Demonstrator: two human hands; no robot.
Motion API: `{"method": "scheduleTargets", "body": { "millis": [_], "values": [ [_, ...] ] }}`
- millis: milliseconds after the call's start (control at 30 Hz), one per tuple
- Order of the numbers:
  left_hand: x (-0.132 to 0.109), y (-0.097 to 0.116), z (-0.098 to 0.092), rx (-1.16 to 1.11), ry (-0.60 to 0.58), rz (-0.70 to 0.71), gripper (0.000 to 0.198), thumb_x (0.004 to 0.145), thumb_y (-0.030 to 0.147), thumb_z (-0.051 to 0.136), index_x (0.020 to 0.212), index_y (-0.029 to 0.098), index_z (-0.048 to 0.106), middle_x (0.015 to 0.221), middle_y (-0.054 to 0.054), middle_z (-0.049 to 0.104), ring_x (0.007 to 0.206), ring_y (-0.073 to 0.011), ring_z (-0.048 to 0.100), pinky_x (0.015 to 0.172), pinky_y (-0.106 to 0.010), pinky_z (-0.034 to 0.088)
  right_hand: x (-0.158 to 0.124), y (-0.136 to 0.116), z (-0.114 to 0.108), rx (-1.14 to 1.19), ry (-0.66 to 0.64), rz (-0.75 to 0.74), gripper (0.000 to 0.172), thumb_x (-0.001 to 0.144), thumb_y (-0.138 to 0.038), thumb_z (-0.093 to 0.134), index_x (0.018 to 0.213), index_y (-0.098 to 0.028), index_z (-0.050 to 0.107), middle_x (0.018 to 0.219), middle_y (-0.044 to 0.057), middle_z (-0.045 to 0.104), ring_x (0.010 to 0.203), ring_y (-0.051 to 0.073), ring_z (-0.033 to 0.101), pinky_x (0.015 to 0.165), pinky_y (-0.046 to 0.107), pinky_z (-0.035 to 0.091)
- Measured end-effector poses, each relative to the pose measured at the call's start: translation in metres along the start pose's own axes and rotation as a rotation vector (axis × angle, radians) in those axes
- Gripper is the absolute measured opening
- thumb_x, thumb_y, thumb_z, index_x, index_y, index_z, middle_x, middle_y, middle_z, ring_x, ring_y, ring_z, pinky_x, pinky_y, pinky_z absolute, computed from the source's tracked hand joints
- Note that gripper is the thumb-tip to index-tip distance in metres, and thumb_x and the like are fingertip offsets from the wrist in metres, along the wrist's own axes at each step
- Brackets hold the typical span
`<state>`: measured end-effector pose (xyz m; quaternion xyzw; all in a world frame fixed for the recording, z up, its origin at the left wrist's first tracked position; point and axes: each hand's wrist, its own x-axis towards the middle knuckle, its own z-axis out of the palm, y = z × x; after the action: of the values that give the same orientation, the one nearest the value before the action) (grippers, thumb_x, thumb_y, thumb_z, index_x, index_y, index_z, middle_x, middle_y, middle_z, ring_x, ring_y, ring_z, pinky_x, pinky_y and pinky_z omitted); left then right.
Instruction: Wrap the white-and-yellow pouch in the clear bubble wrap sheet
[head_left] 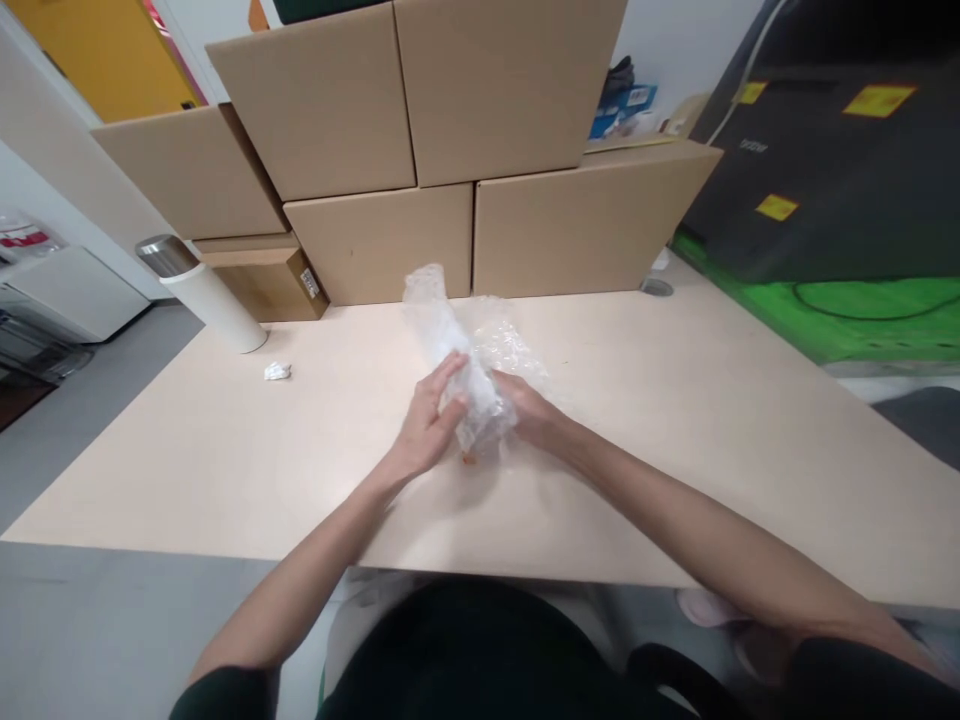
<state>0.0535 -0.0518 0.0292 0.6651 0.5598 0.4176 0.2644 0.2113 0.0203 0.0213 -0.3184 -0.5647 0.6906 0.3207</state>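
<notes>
An indoor workspace with a pale bench (pixel 675 370); cardboard boxes (pixel 487 90) line its far edge in a stacked wall, and a dark machine (pixel 825 180) stands beyond its right edge. At the far left corner is a white bottle (pixel 206 295) with a metallic cap; a crumpled scrap (pixel 277 371) lies just in from it, nearer the left edge than the right.

Mid-bench, between the near edge and the boxes, is a bundle of clear plastic wrap (pixel 476 385), its long end pointing to the far edge and slanting left, a looser sheet spreading out on its right. Whether anything is inside cannot be told. A small orange-brown bit (pixel 469 459) shows at its near end.

The left hand (pixel 431 415) lies against the wrap's left side, thumb and fingers parted; how firmly it grips is unclear. The right hand (pixel 523 408) touches the right side, its fingertips hidden by plastic, so its grip cannot be told.

Film this thin and slippery probably handles best with one hand steadying the body while the other works the loose sheet, using light, even pressure and keeping the layers flat. Hard squeezing could crease or slide them.
</notes>
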Motion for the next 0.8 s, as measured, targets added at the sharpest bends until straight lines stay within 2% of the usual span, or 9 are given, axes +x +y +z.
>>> {"method": "scheduleTargets", "body": {
  "millis": [67,133,233,333,400,467,567,700,800],
  "values": [
    [0.011,-0.001,0.016,0.178,-0.077,0.04,0.056,0.097,0.042,0.046,0.15,0.027,0.042,0.163,-0.007,0.032,0.147,-0.0323,0.03,0.117,-0.053,0.026,-0.005,0.002,-0.02,-0.047,0.096,-0.036,0.045,0.081,-0.056,0.065,0.104,-0.018,0.072,0.096,0.007,0.072,0.084,0.022,0.064,0.074,0.033,0.05],
    [0.02,-0.001,0.03,0.335,-0.144,0.027,0.055,0.099,0.043,0.042,0.152,0.029,0.039,0.165,-0.006,0.029,0.146,-0.0364,0.028,0.114,-0.058,0.025,-0.007,0.007,-0.042,-0.206,0.205,-0.116,0.037,0.081,-0.049,0.064,0.1,-0.019,0.072,0.1,0.008,0.071,0.087,0.023,0.063,0.077,0.036,0.05],
    [0.03,0.0,0.049,0.524,-0.209,0.004,0.054,0.1,0.042,0.039,0.153,0.03,0.039,0.165,-0.005,0.028,0.143,-0.0408,0.03,0.109,-0.062,0.027,-0.005,0.018,-0.069,-0.566,0.402,-0.284,0.024,0.078,-0.035,0.062,0.094,-0.02,0.073,0.108,0.01,0.07,0.104,0.028,0.06,0.096,0.046,0.045],
    [0.034,-0.003,0.063,0.643,-0.208,0.022,0.052,0.101,0.041,0.039,0.151,0.029,0.041,0.163,-0.008,0.033,0.142,-0.0416,0.032,0.107,-0.062,0.029,0.0,0.026,-0.084,-0.694,0.492,-0.275,0.028,0.078,-0.032,0.06,0.1,-0.02,0.071,0.112,0.011,0.07,0.112,0.029,0.059,0.103,0.049,0.04],
    [0.036,-0.006,0.07,0.696,-0.197,0.046,0.051,0.101,0.043,0.039,0.151,0.03,0.043,0.162,-0.008,0.035,0.141,-0.0411,0.033,0.106,-0.061,0.03,0.005,0.026,-0.087,-0.565,0.47,-0.183,0.033,0.082,-0.039,0.059,0.106,-0.019,0.069,0.111,0.01,0.07,0.106,0.026,0.061,0.096,0.043,0.045],
    [0.036,-0.009,0.073,0.737,-0.188,0.068,0.05,0.101,0.043,0.04,0.149,0.03,0.045,0.16,-0.007,0.038,0.141,-0.0403,0.034,0.107,-0.06,0.03,0.013,0.022,-0.086,-0.341,0.422,-0.07,0.037,0.083,-0.048,0.061,0.103,-0.018,0.068,0.104,0.008,0.072,0.095,0.023,0.063,0.086,0.036,0.049],
    [0.035,-0.009,0.074,0.756,-0.189,0.084,0.049,0.101,0.042,0.041,0.148,0.031,0.047,0.16,-0.007,0.039,0.14,-0.0404,0.035,0.106,-0.059,0.031,0.031,0.01,-0.081,-0.116,0.352,0.074,0.035,0.072,-0.048,0.075,0.088,-0.017,0.067,0.082,0.004,0.07,0.077,0.019,0.061,0.07,0.03,0.048],
    [0.036,-0.01,0.068,0.71,-0.216,0.094,0.049,0.099,0.044,0.047,0.146,0.032,0.05,0.158,-0.005,0.042,0.138,-0.0403,0.036,0.105,-0.057,0.032,0.05,-0.002,-0.071,-0.081,0.282,0.112,0.033,0.058,-0.036,0.087,0.071,-0.017,0.063,0.061,-0.001,0.063,0.06,0.015,0.055,0.056,0.027,0.042],
    [0.039,-0.013,0.053,0.602,-0.187,0.082,0.049,0.099,0.048,0.046,0.145,0.031,0.051,0.16,-0.007,0.038,0.139,-0.0369,0.037,0.107,-0.056,0.032,0.047,-0.009,-0.061,-0.062,0.259,0.099,0.032,0.057,-0.033,0.087,0.069,-0.017,0.062,0.059,-0.002,0.062,0.058,0.014,0.055,0.055,0.026,0.042]
  ]
}}
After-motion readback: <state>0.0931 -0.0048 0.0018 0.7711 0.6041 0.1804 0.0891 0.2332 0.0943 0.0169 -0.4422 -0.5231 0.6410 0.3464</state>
